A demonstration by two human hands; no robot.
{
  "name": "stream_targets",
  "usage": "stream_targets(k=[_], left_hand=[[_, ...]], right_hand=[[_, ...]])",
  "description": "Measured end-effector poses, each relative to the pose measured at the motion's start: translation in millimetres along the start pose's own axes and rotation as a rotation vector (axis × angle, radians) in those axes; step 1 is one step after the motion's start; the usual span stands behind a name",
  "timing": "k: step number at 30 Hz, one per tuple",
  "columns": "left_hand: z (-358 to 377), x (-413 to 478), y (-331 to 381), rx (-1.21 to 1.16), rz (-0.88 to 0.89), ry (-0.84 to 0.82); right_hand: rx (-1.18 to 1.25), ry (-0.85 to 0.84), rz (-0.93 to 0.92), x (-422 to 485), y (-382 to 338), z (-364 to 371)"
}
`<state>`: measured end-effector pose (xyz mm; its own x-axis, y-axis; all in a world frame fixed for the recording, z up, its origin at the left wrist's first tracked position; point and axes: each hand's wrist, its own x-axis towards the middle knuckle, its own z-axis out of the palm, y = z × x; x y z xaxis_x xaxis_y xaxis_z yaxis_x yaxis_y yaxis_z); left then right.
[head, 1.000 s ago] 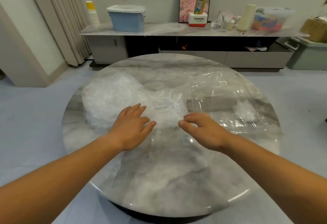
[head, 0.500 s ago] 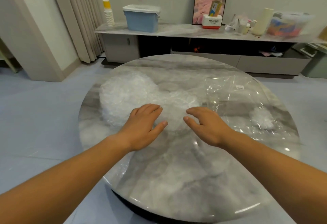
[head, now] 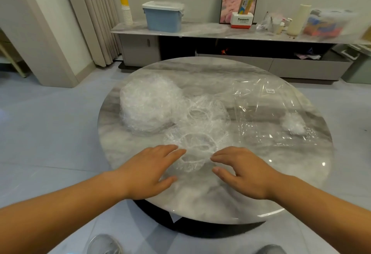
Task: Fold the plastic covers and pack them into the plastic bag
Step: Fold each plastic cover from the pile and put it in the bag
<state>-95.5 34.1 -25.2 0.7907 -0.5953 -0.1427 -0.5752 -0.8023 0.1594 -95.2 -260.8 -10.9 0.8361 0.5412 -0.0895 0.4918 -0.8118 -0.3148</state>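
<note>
Crinkled clear plastic cover (head: 194,151) (elastic-rimmed) lies between open left hand (head: 149,171) and open right hand (head: 244,170), fingertips touching its edges.

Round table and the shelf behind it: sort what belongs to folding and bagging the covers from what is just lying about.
Job:
- cover between the left hand and right hand
- second cover
- pile of covers
- plastic bag
- small wad in the bag

Lying about:
- blue bin
- cup stack
- Panasonic box
- cream roll
</note>
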Motion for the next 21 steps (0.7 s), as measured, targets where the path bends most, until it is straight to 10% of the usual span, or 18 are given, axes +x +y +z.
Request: stream_targets(k=[7, 21], left_hand=[[14.4, 4.6, -11.1, -0.129, -0.120, -0.110], [25.7, 7.6, 6.0, -0.242, -0.085, 0.182]], right_hand=[[0.129, -0.051, 0.056, 1.9, 0.8, 12.4], [-0.028, -0.100, 0.022, 16.4, -3.3, 21.8]])
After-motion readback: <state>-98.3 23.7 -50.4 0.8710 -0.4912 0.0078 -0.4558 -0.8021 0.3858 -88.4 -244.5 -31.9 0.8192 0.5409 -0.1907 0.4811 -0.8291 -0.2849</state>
